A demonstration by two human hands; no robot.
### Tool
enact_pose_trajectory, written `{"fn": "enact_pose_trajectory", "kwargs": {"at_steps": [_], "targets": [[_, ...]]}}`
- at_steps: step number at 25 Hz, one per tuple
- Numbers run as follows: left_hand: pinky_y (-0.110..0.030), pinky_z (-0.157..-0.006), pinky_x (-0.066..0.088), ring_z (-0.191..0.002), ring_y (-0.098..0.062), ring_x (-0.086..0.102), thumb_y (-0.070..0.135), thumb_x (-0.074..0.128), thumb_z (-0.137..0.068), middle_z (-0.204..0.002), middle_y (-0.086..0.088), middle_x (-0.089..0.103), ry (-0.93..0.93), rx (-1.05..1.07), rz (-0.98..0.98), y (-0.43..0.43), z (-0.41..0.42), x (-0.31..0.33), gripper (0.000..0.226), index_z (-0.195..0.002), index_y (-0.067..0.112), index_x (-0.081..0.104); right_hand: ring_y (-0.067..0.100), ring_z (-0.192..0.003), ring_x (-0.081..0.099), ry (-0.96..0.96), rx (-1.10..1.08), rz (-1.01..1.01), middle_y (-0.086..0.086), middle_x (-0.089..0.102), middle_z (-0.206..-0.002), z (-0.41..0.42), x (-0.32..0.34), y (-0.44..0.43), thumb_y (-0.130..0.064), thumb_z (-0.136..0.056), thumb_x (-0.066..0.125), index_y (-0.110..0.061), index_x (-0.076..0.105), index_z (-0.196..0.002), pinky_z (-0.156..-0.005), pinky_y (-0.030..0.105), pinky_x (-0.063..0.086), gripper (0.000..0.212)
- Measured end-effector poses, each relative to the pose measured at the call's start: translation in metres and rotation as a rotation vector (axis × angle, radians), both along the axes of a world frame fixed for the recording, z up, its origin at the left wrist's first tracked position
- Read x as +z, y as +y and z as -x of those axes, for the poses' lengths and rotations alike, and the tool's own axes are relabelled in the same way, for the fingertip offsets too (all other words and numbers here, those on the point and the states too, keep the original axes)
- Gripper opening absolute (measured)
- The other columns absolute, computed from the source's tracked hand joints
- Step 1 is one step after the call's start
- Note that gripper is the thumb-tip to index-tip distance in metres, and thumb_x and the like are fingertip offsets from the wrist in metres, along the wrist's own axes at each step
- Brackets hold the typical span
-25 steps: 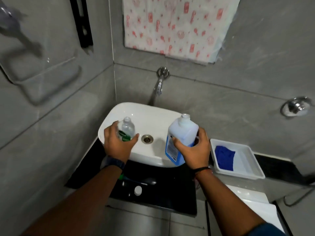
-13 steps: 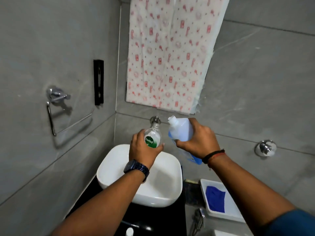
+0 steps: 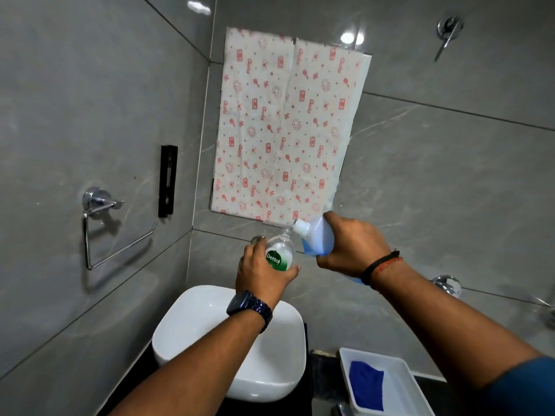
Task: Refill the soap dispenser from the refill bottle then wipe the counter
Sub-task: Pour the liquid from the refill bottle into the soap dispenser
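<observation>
Both hands are raised in the middle of the frame, above the white basin [image 3: 192, 322] at the bottom centre. The left hand [image 3: 261, 274] is wrapped around the clear dispenser [image 3: 280, 253], fingers closed on its lower body, the green label facing out and the open neck tilted up to the right. The right hand [image 3: 351, 244] grips the refill bottle [image 3: 315, 238] from the side, tipped hard over to the left so that its white spout sits just at the dispenser's mouth; blue liquid pools in the low corner of the bottle. Whether liquid is actually running I cannot tell. A dark watch [image 3: 249, 307] is on the left wrist, a black and red band [image 3: 380, 267] on the right. At the lower right a white tray [image 3: 402, 373] holds a blue cloth [image 3: 366, 385], standing just beside the basin on the dark counter [image 3: 315, 364]. Behind the hands, upper centre, a patterned sheet [image 3: 285, 124] covers the grey wall, and a chrome towel ring [image 3: 102, 226] hangs at the left.
</observation>
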State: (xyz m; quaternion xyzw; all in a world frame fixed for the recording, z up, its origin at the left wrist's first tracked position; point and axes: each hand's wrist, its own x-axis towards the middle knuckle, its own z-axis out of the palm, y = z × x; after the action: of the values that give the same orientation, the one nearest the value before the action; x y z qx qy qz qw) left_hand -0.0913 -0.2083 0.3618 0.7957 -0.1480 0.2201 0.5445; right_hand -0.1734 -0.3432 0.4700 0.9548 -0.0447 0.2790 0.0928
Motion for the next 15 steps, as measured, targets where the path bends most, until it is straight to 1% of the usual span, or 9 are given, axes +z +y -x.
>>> {"fn": "enact_pose_trajectory", "kwargs": {"at_steps": [2,3,5,8,10,15], "targets": [[-0.034,-0.078,0.053,-0.102,-0.024,0.057,0.050,0.083,-0.051,-0.124,-0.001,0.054,-0.006,-0.003,-0.004,-0.002,0.004,0.005,0.082,-0.122,0.022,0.050,0.029,-0.065,0.050,0.004,-0.011,0.036,0.005,0.066,-0.091,0.004,0.007,-0.001,-0.041,-0.059,0.070,-0.022,0.045,-0.101,-0.053,0.029,0.038,0.053],[-0.034,-0.076,0.053,-0.102,-0.023,0.057,0.050,0.083,-0.052,-0.124,-0.001,0.054,-0.007,-0.005,-0.006,-0.003,0.006,0.006,0.082,-0.122,0.023,0.050,0.029,-0.066,0.051,0.012,-0.018,0.058,0.005,0.066,-0.093,0.005,0.009,-0.001,-0.042,-0.059,0.070,-0.021,0.045,-0.102,-0.054,0.029,0.038,0.054],[-0.034,-0.075,0.053,-0.100,-0.023,0.057,0.051,0.083,-0.052,-0.122,-0.001,0.054,-0.011,-0.008,-0.005,-0.004,0.009,0.010,0.082,-0.122,0.023,0.050,0.029,-0.070,0.055,0.028,-0.026,0.087,0.004,0.066,-0.097,0.007,0.013,-0.001,-0.043,-0.061,0.070,-0.021,0.044,-0.106,-0.054,0.029,0.040,0.057],[-0.033,-0.073,0.052,-0.098,-0.022,0.057,0.050,0.083,-0.052,-0.121,-0.001,0.054,-0.007,-0.014,0.003,-0.005,0.013,0.013,0.081,-0.121,0.023,0.050,0.026,-0.071,0.054,0.042,-0.039,0.094,0.004,0.065,-0.099,0.011,0.016,-0.001,-0.043,-0.062,0.070,-0.021,0.043,-0.109,-0.056,0.029,0.044,0.058],[-0.033,-0.074,0.053,-0.099,-0.022,0.057,0.049,0.083,-0.052,-0.122,-0.001,0.054,-0.001,-0.016,-0.004,-0.005,0.015,0.013,0.081,-0.121,0.022,0.050,0.025,-0.071,0.053,0.056,-0.047,0.115,0.003,0.065,-0.100,0.012,0.018,0.000,-0.043,-0.063,0.070,-0.021,0.043,-0.110,-0.057,0.030,0.046,0.058],[-0.033,-0.078,0.053,-0.101,-0.022,0.056,0.046,0.084,-0.053,-0.125,-0.001,0.053,0.008,-0.033,-0.011,-0.003,0.017,0.013,0.080,-0.122,0.022,0.051,0.026,-0.079,0.059,0.089,-0.044,0.138,0.003,0.064,-0.107,0.015,0.018,0.001,-0.043,-0.066,0.070,-0.022,0.042,-0.115,-0.062,0.032,0.051,0.060]]}}
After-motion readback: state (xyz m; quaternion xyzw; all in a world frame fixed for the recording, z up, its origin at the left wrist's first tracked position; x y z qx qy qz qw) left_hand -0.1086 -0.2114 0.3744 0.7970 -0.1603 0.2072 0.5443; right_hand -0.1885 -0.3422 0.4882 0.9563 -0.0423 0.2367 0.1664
